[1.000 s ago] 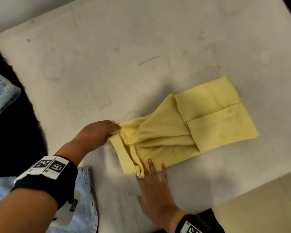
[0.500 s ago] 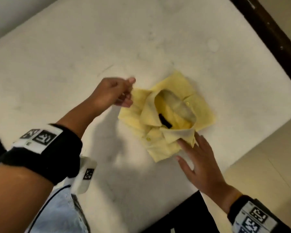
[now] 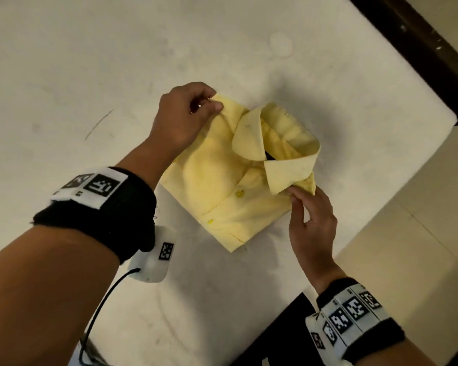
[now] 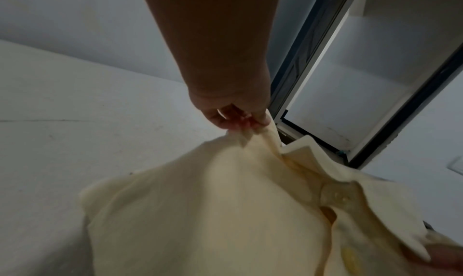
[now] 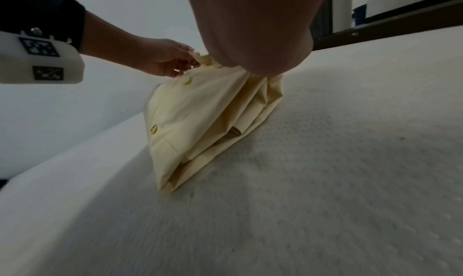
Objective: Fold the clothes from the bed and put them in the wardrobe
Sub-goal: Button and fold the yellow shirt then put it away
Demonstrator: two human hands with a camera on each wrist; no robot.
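The folded shirt (image 3: 222, 186) lies on the bed (image 3: 90, 75), left hand (image 3: 180, 117) at its far-left corner, right hand (image 3: 312, 223) at its right corner.

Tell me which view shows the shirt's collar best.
Head view: the whole collar of the yellow shirt lies open, both points visible. Left wrist shows only one collar edge, close and blurred. Right wrist hides it behind the forearm.

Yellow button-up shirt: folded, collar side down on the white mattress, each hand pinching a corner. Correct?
Not quite. The folded yellow button-up shirt lies collar side up, as the head view shows. The rest holds: left hand and right hand each pinch a corner on the white mattress.
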